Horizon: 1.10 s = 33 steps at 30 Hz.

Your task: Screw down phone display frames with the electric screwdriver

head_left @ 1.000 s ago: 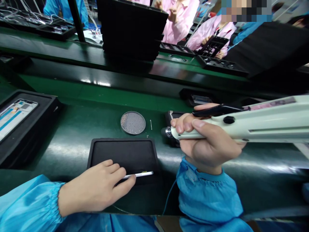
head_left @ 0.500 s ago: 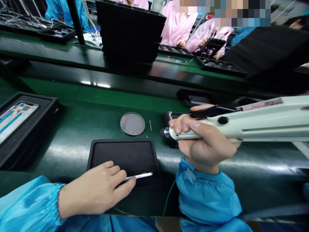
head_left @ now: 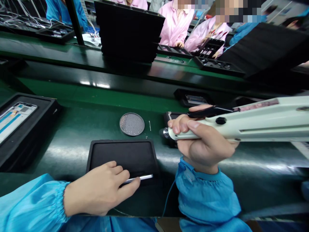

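My right hand is wrapped round a pale green electric screwdriver, held level with its metal tip pointing left, above the green belt. My left hand rests on the front edge of a black flat tray and pinches a thin white stick-like tool that lies across the tray's near rim. A round metal dish of small screws sits just behind the tray. A dark fixture lies partly hidden behind my right fingers.
A black tray holding a phone frame lies at the left. A second fixture sits farther back on the belt. Stacked black trays stand on the far bench, where people in pink coats handle more trays.
My left hand has slid slightly right along the tray's front edge, covering more of the white tool. The right hand with the screwdriver has drifted a little left.
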Each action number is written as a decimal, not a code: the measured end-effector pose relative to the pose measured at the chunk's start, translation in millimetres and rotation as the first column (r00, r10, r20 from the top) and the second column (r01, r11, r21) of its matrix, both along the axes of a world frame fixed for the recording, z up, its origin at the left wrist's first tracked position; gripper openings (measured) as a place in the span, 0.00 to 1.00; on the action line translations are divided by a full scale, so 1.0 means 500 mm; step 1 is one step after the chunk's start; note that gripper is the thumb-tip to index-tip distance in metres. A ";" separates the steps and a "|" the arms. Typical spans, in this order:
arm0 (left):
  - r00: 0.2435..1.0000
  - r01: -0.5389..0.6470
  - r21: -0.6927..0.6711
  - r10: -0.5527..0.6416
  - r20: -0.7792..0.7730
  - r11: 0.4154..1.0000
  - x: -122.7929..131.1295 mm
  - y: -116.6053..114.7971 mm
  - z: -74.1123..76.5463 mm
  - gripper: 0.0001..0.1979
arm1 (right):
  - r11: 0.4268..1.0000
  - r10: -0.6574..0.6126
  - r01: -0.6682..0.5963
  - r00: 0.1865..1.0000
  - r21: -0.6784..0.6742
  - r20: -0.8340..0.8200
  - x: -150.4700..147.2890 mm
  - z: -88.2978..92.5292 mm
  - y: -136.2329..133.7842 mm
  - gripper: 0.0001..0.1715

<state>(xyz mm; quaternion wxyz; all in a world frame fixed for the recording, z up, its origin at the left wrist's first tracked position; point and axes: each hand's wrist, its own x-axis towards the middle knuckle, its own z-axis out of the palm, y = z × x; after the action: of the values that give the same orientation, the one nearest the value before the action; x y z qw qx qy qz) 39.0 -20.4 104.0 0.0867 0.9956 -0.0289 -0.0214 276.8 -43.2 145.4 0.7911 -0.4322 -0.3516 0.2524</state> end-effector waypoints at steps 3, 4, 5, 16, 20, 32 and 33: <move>1.000 0.001 0.008 -0.001 0.000 1.000 0.000 -0.002 -0.001 0.25 | 1.000 -0.001 0.001 1.000 0.006 -0.003 0.001 -0.001 -0.001 0.12; 1.000 0.001 0.007 -0.001 -0.001 1.000 0.000 -0.003 -0.001 0.25 | 1.000 0.001 -0.001 1.000 0.005 -0.006 0.001 -0.002 -0.002 0.12; 1.000 0.000 0.005 0.000 -0.002 1.000 0.000 -0.004 -0.001 0.25 | 1.000 0.006 -0.006 1.000 0.004 -0.008 0.001 -0.002 -0.002 0.12; 0.993 -0.100 -0.022 0.101 0.062 0.995 0.020 0.086 -0.045 0.19 | 0.999 0.001 -0.005 0.997 0.045 0.082 0.011 -0.012 0.008 0.10; 0.974 -0.225 0.043 0.224 0.022 0.973 0.041 0.133 -0.078 0.11 | 1.000 -0.008 0.006 0.998 0.019 0.068 0.011 -0.009 0.011 0.09; 0.899 -0.438 0.042 0.439 -0.006 0.898 -0.010 0.176 -0.120 0.07 | 0.996 -0.094 0.094 0.995 0.008 0.031 0.083 -0.027 0.010 0.12; 0.880 -0.474 0.027 0.475 0.002 0.880 -0.023 0.181 -0.113 0.08 | 0.994 -0.108 0.108 0.994 -0.002 0.033 0.093 -0.030 0.009 0.12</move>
<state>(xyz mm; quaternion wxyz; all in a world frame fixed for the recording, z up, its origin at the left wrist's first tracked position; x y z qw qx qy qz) 27.4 70.1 47.5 0.0763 0.9734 0.2161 -0.0024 323.0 -38.6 130.6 0.7969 -0.4562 -0.3402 0.2028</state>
